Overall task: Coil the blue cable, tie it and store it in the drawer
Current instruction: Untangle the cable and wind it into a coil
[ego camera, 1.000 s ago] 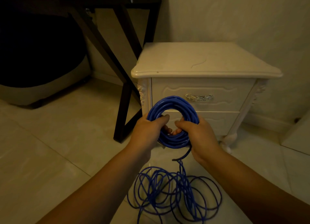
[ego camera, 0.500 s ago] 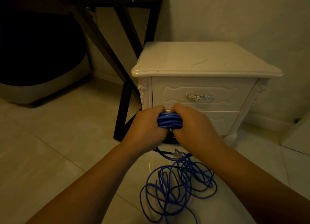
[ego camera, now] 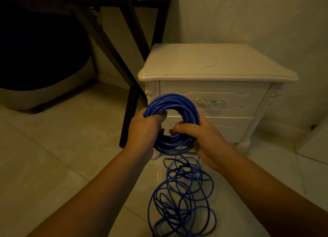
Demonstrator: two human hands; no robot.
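Coil (ego camera: 171, 119) is turned back upright vs. edge-on 0.5 s ago; L hand (ego camera: 144, 130) & R hand (ego camera: 200, 139) fingers clamp it. Loose cable (ego camera: 182, 197) remains; coiling unfinished.

blue cable (ego camera: 174, 101): smooth plastic jacket, slight sheen. nightstand (ego camera: 213, 64): cream glossy lacquer, carved relief on corner posts. drawer (ego camera: 230, 92) handle (ego camera: 210, 102): shiny ornate metal. floor (ego camera: 62, 148): polished glossy tile, reflective. table legs (ego camera: 127, 112): dark, matt.
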